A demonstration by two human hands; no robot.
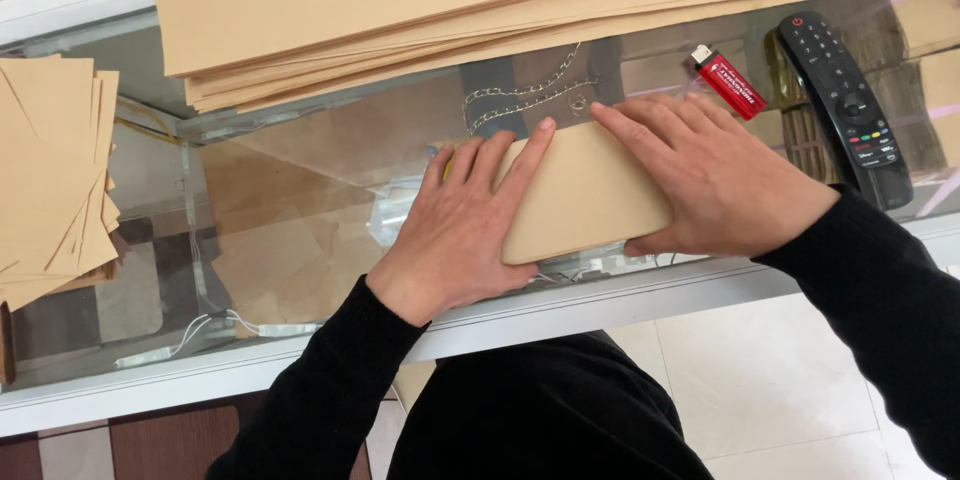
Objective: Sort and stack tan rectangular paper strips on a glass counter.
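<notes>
A folded piece of tan kraft paper point(585, 195) is pressed flat on the glass counter point(300, 200) near its front edge, between both hands. The left hand point(465, 230) is laid open and flat, its fingers stretched over the paper's left part; nothing is gripped. The right hand point(710, 180) is likewise spread flat on the paper's right part, with the thumb tucked at the lower right edge. A large stack of kraft sheets point(480, 0) is laid across the far side of the counter, and a smaller pile of cut paper pieces point(50, 170) is seen at the left. A red lighter point(728, 82) and a black remote control point(845, 105) are placed to the right, just beyond the right hand. A metal chain point(525, 100) is visible under the glass.
</notes>
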